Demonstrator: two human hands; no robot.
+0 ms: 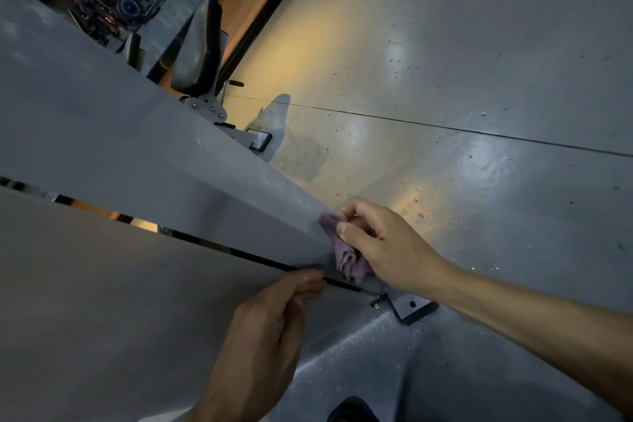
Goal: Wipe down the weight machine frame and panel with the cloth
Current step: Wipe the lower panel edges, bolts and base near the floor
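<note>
Two hands at the machine's lower end

Right hand (383,247) grips a bunched purple cloth (346,255) against the lower end of the grey frame (171,161). Left hand (270,329), fingers curled, holds the edge of the grey panel (102,301) beside the dark gap. Bolted foot plate (412,308) rests on the floor (479,79) just below

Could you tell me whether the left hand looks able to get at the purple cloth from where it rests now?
Probably yes. The left hand rests on the grey panel close beside the purple cloth, with nothing between them. The right hand already grips the cloth against the frame, so only its hanging lower end is free.
</note>
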